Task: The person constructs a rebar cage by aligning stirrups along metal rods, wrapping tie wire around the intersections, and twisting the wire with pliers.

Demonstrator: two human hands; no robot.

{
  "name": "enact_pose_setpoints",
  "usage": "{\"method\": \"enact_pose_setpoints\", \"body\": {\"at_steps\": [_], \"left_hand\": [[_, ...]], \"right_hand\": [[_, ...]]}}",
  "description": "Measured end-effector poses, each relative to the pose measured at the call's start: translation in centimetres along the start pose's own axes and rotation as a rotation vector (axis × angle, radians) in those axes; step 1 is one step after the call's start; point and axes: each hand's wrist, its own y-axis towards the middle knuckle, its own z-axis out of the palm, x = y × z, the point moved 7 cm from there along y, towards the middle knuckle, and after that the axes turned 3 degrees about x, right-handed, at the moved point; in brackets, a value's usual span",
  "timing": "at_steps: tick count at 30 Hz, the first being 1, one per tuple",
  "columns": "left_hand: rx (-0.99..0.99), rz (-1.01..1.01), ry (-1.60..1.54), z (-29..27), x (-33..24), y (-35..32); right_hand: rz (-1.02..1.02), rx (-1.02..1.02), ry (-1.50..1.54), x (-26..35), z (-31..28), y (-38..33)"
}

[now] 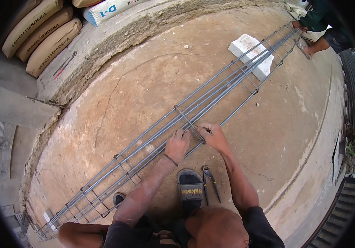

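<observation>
The rebar cage [194, 111] lies flat on the worn concrete floor [136, 91], a long lattice of thin steel bars tied through square stirrups. Its long axis runs from about 8 o'clock, near the lower left rim, up to about 1 o'clock at the far end, where it rests across a white block [245, 47]. By the look of it, the cage is stiff and fairly heavy along its length, yet springy enough to sag between supports; the ribbed bars give good grip and are not fragile, though cut wire ends could prick. The safest hold seems to be at a stirrup, where the bars are bound together, rather than on a single bar mid-span.

The left hand [177, 144] is closed over the near bars just at 7 o'clock of one stirrup [189, 122], fingers curled around the steel. The right hand [212, 134] pinches at the same stirrup's lower corner, fingertips pressed on the joint; whether it holds tie wire I cannot tell.

A pair of pincers [210, 182] lies on the floor at 5 o'clock of the hands, just beside the sandal [190, 186]. Cement sacks [45, 33] are stacked at 10 o'clock. Another person [314, 25] crouches at the cage's far end, at 1 o'clock.
</observation>
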Motion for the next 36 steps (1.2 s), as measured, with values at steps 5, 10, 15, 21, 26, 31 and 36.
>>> {"method": "enact_pose_setpoints", "body": {"at_steps": [5,10,15,21,26,31,36], "left_hand": [[-0.024,0.094,0.145,1.4,1.3,-1.3],[-0.265,0.000,0.018,-0.6,2.0,0.6],[-0.078,-0.194,-0.059,1.3,4.1,1.7],[0.246,-0.235,-0.036,2.4,6.0,3.3],[-0.003,-0.357,-0.209,1.8,6.1,2.9],[-0.045,-0.546,-0.300,1.6,6.7,2.5],[0.101,-0.664,-0.438,2.2,8.1,2.1]], "right_hand": [[-0.096,-0.015,-0.051,0.3,0.2,0.1],[-0.080,0.010,-0.147,0.8,0.2,-0.2],[-0.058,0.025,-0.197,1.2,-0.1,-0.1],[-0.086,0.042,-0.239,2.6,-0.9,0.2],[-0.102,0.007,-0.458,2.6,1.1,-0.6],[-0.042,-0.183,-0.627,3.4,1.1,0.0],[-0.181,-0.091,-0.588,3.3,3.1,2.0]]}}
